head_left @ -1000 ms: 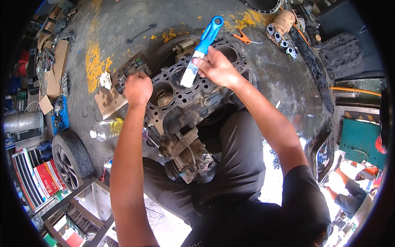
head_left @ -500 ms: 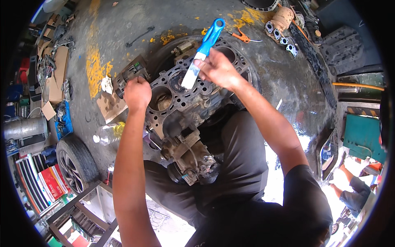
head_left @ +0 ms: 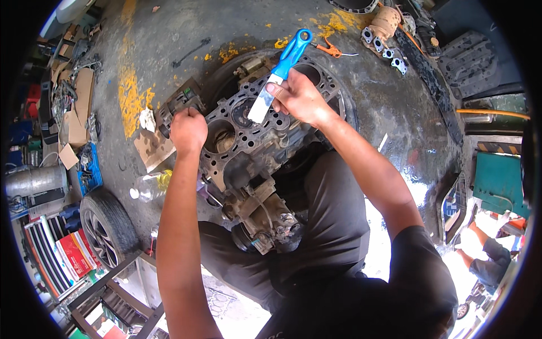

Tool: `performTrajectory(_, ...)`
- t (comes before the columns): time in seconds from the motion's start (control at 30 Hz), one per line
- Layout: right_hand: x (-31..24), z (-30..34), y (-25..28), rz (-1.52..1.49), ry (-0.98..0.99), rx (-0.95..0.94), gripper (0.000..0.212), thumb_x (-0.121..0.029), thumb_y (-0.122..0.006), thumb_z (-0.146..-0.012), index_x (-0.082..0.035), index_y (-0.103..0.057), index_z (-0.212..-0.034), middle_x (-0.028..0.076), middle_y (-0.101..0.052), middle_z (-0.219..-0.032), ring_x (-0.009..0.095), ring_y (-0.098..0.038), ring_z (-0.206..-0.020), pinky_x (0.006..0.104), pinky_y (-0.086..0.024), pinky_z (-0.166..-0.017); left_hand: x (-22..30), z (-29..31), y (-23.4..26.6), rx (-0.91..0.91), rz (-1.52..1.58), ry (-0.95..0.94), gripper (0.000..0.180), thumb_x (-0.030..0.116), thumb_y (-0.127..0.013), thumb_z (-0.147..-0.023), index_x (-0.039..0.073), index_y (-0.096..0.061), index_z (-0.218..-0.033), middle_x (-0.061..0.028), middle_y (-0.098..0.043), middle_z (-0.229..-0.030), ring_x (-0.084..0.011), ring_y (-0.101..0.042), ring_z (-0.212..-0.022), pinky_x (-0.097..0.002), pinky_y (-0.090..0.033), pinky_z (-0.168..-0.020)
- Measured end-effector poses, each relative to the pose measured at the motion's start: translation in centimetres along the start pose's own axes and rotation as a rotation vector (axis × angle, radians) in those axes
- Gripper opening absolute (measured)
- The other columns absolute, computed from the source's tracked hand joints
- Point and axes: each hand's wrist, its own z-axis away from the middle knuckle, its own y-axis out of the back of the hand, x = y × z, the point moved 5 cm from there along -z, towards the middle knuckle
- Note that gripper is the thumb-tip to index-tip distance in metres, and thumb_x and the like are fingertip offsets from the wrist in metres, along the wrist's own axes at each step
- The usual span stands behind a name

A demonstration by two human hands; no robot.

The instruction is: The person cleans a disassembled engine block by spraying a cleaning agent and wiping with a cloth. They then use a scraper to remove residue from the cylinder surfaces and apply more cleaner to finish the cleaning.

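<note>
In my right hand [head_left: 302, 99] is a scraper [head_left: 293, 56] with a blue handle and a flat pale metal blade. I grip it low, by the blade's base; the handle points up and away, and the blade's end is over the flat top of an engine block [head_left: 251, 141]. Round cylinder bores and many smaller holes open in that top face. My left hand [head_left: 189, 131] is curled into a fist at the block's left end, beside a dirty metal engine part [head_left: 182, 99]. Whatever its fingers hold is hidden. The block sits between my legs.
A clear bottle [head_left: 149, 187] and stained cardboard [head_left: 152, 148] lie left of the block. An orange air blow gun [head_left: 328, 50] lies beyond it. A wheel [head_left: 108, 229] stands at the left; a manifold [head_left: 385, 31] lies far right. Another person's legs [head_left: 485, 254] show at the right edge.
The scraper and my right hand have shifted very slightly nearer, with the blade still over the same bore area. My left hand stays at the block's left end.
</note>
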Motion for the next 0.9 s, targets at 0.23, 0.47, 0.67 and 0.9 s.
performTrajectory(0.23, -0.4, 0.2, -0.5, 0.058, 0.04, 0.001, 0.021, -0.019, -0.063, -0.101, -0.001, -0.051, -0.104, 0.007, -0.063, -0.073, 0.01, -0.057, -0.059, 0.0253, -0.045, -0.053, 0.2, 0.0, 0.2, -0.008, 0.006, 0.01, 0.04, 0.03, -0.044, -0.094, 0.004, -0.075, -0.097, -0.0251, -0.069, -0.108, -0.0456, -0.064, -0.104, -0.0511, -0.05, -0.094)
performTrajectory(0.47, -0.7, 0.2, 0.5, 0.04, 0.009, 0.033, 0.021, -0.018, -0.063, -0.101, 0.0, -0.051, -0.103, 0.007, -0.065, -0.072, 0.011, -0.059, -0.06, 0.0255, -0.047, -0.055, 0.1, 0.0, 0.1, 0.006, 0.025, -0.004, 0.041, 0.029, -0.044, -0.093, 0.003, -0.075, -0.094, -0.0252, -0.07, -0.106, -0.0461, -0.065, -0.102, -0.0513, -0.05, -0.094)
performTrajectory(0.67, -1.4, 0.5, 0.7, 0.066, 0.032, 0.048, 0.02, -0.016, -0.063, -0.101, -0.001, -0.05, -0.103, 0.01, -0.066, -0.078, 0.012, -0.061, -0.063, 0.0278, -0.049, -0.055, 0.1, 0.1, 0.2, 0.004, 0.029, 0.017, 0.04, 0.029, -0.044, -0.092, 0.002, -0.075, -0.093, -0.0249, -0.07, -0.105, -0.046, -0.065, -0.101, -0.0511, -0.05, -0.094)
performTrajectory(0.9, 0.0, 0.9, 0.2, 0.0, 0.058, 0.124, 0.017, -0.014, -0.06, -0.102, 0.0, -0.05, -0.105, 0.009, -0.066, -0.078, 0.013, -0.064, -0.065, 0.0273, -0.051, -0.055, 0.2, 0.1, 0.1, 0.009, 0.042, 0.017, 0.04, 0.029, -0.044, -0.092, 0.004, -0.075, -0.093, -0.0243, -0.07, -0.106, -0.0449, -0.065, -0.102, -0.0507, -0.05, -0.094)
